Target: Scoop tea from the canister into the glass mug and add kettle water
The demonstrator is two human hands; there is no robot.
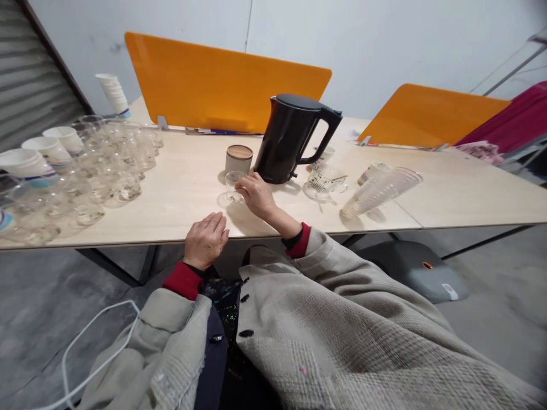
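My right hand (258, 196) reaches over the table with its fingers closed at the rim of a small clear cup (231, 182). A clear round shape below the cup may be a saucer or its base; I cannot tell which. Flat at the table's front edge lies my left hand (205, 240), fingers stretched out, holding nothing. Just behind the cup stands a grey canister with a wooden lid (238, 161). To its right is a black electric kettle (290, 139), upright, its handle toward the right.
Many clear cups (106, 165) and some white paper cups (64, 139) crowd the table's left side. Right of the kettle are a glass cup on a saucer (322, 182), a paper cup (374, 171) and a leaning stack of clear cups (380, 193). Orange dividers (226, 85) stand behind.
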